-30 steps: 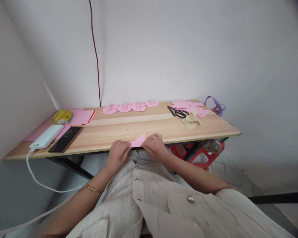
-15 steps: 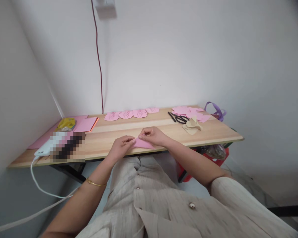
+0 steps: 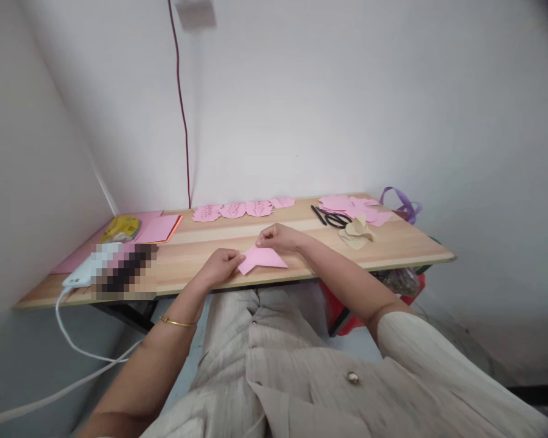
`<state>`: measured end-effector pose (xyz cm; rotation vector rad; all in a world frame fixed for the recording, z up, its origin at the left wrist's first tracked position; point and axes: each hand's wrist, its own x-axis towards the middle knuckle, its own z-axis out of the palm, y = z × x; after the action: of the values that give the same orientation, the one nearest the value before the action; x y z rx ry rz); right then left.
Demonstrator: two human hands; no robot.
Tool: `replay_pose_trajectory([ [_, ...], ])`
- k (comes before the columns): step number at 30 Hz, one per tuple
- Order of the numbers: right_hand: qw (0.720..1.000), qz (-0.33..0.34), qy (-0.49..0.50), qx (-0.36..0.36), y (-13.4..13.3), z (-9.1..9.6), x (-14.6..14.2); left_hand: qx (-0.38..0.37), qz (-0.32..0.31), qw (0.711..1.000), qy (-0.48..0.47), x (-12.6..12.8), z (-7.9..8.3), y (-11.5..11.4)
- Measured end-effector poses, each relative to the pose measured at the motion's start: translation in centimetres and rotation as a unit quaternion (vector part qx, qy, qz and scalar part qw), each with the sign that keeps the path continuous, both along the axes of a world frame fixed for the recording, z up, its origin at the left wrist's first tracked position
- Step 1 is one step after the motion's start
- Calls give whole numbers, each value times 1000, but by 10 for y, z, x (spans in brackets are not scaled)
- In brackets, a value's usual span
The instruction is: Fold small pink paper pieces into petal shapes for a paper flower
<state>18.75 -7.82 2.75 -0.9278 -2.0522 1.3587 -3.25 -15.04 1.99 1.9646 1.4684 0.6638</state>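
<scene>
A folded piece of pink paper (image 3: 263,258) lies at the front edge of the table, between my two hands. My left hand (image 3: 224,265) pinches its left corner between thumb and fingers. At its upper edge, the fingertips of my right hand (image 3: 277,238) are closed on the paper. Behind them, several pink paper cut-outs (image 3: 234,210) with drawn or cut patterns stand in a row near the wall. To the right lie black scissors (image 3: 338,219) and a black pen (image 3: 318,215).
Crumpled tan paper (image 3: 357,233) and a pile of pink paper pieces (image 3: 347,205) are at the right of the wooden table (image 3: 196,258). On the left are pink sheets (image 3: 158,229), a yellow packet (image 3: 122,229) and a white device (image 3: 80,275) with a cable. A purple strap (image 3: 404,207) hangs at the right end.
The pink paper has been turned and spread flatter, so more of it shows. My left hand has shifted slightly left, and my right hand slightly up and away.
</scene>
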Motion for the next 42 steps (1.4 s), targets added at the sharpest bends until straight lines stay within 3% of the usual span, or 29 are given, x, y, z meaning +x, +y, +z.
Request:
replay_pose_trajectory([
  [4, 995, 28, -80, 54, 14, -11, -15, 16, 68, 971, 228, -4, 5, -4],
  [7, 985, 25, -123, 117, 23, -24, -26, 126, 105, 938, 306, 0, 3, -8],
  [9, 978, 22, -143, 150, 26, -31, -29, 215, 44, 933, 286, 4, -3, -11],
  [12, 964, 6, -175, 199, 23, -31, -29, 257, -112, 930, 236, 10, -17, -14],
  [15, 931, -54, -200, 300, 4, -24, -28, 259, -115, 924, 258, 14, -31, -21],
  [18, 907, -6, -188, 377, -34, -26, -27, 262, -107, 922, 263, 15, -40, -29],
  [21, 887, 35, -235, 397, -72, -41, -21, 261, -92, 920, 277, 15, -46, -36],
  [24, 866, -31, -311, 391, -93, -56, -6, 260, -66, 914, 304, 13, -50, -42],
  [27, 854, -59, -352, 379, -101, -61, 13, 258, -64, 909, 321, 12, -50, -46],
  [30, 847, -81, -375, 369, -105, -52, 24, 254, -68, 907, 330, 11, -48, -49],
  [33, 851, -100, -374, 355, -103, -39, 18, 252, -67, 905, 336, 12, -46, -49],
  [37, 872, -35, -314, 374, -89, -29, -14, 253, -64, 905, 337, 13, -48, -48],
  [42, 887, 23, -303, 348, -76, -39, -30, 255, -62, 908, 327, 9, -51, -51],
])
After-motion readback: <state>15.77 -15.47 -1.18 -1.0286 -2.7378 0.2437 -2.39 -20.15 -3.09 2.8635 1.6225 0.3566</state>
